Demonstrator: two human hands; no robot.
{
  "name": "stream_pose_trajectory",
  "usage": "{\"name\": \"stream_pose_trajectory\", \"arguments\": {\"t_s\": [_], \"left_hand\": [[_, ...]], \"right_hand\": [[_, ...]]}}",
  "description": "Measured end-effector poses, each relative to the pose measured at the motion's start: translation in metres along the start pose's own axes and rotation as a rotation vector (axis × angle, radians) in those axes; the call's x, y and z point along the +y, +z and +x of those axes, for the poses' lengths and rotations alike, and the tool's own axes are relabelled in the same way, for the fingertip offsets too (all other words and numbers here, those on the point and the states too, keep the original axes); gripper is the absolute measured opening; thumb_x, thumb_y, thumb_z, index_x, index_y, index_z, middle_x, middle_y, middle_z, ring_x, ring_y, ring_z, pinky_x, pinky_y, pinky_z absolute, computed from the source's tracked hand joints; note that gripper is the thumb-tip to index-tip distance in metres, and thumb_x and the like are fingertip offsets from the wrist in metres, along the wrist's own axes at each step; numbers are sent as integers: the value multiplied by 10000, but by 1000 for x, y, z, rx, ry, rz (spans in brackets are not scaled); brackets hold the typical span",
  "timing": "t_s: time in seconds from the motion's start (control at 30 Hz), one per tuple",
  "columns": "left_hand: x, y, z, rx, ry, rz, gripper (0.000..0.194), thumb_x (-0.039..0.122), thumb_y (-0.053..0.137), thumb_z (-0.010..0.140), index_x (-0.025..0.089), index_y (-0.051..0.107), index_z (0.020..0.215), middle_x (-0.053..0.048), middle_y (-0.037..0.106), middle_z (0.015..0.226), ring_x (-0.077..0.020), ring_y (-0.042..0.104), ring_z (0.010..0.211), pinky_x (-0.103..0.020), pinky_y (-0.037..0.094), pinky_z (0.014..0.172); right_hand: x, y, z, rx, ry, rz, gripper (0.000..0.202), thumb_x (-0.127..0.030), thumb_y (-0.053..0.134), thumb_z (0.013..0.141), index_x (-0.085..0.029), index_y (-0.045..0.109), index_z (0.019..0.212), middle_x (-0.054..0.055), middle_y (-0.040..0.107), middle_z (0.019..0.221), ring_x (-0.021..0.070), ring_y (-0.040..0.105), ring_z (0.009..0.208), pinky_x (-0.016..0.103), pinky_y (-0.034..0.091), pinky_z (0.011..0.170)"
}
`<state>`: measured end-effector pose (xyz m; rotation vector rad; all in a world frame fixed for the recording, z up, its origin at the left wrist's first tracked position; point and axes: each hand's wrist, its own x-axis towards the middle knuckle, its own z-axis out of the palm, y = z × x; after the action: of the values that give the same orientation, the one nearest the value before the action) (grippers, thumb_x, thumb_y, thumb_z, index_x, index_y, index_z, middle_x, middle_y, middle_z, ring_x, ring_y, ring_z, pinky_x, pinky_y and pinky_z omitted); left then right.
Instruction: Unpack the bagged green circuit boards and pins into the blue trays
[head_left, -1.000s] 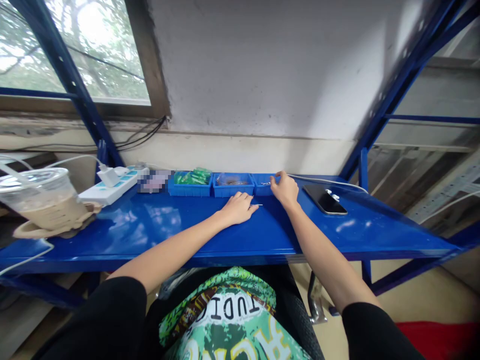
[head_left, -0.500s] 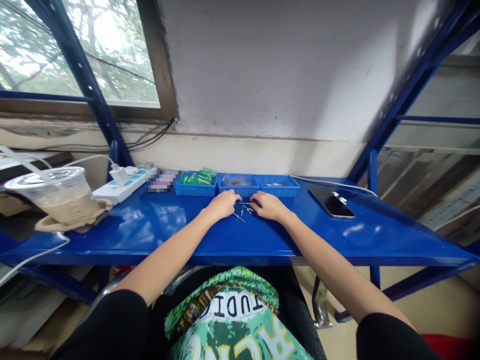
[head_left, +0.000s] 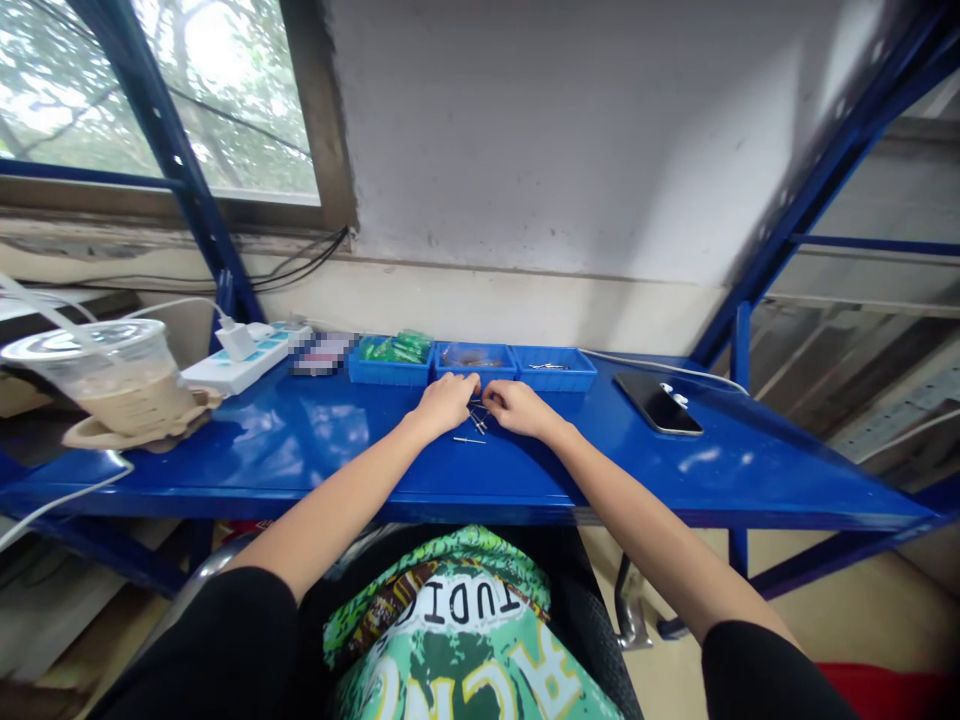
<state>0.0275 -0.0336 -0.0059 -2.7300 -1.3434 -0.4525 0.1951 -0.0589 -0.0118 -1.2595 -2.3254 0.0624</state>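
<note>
Several small metal rivets (head_left: 478, 424) lie in a loose group on the blue table, between and just below my hands. One rivet (head_left: 469, 440) lies apart, nearer the front edge. My left hand (head_left: 448, 401) rests beside the group, its fingers curled together at the tips; what they hold, if anything, is too small to name. Close by on the right, my right hand (head_left: 517, 407) has thumb and fingertips pressed together over the rivets, and anything in that pinch is hidden. Behind the hands stand three blue bins: green packets (head_left: 397, 348), a clear bag (head_left: 472, 357) and metal rivets (head_left: 550, 366) fill them.
A lidded drink cup (head_left: 124, 375) in a cardboard holder stands at the left, near a white power strip (head_left: 244, 362). At the right lies a black phone (head_left: 660, 404) with white earbuds on it. A white cable (head_left: 675, 368) runs behind the phone.
Both hands have come closer together, with their fingertips more closed. The rivets between them are bunched differently, and one now lies level in front. The whole view has shifted slightly.
</note>
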Motion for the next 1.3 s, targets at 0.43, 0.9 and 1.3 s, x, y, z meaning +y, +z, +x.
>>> {"name": "stream_pose_trajectory", "arguments": {"t_s": [0.43,0.9,1.3], "left_hand": [[-5,1,13,144,44,-531,220,111,374,842,167,454,1039,-45,596,808,-164,578,756,-296,445,713],[-6,-13,13,352,71,-510,136,181,453,850,162,587,858,-38,644,839,-148,579,781,-286,443,764],[-37,-21,3,-218,-217,-117,198,280,593,725,224,675,896,-61,685,842,-198,611,754,-257,425,648]], "right_hand": [[2,-7,1,176,63,6,86,-262,482,852,-205,543,870,-12,579,665,123,504,580,208,309,554],[3,-8,2,381,85,152,236,-356,409,888,-194,543,781,-22,496,586,124,448,555,232,295,554],[47,-26,-2,652,695,7,423,-547,390,838,-197,551,663,44,592,622,175,503,605,253,292,564]]}}
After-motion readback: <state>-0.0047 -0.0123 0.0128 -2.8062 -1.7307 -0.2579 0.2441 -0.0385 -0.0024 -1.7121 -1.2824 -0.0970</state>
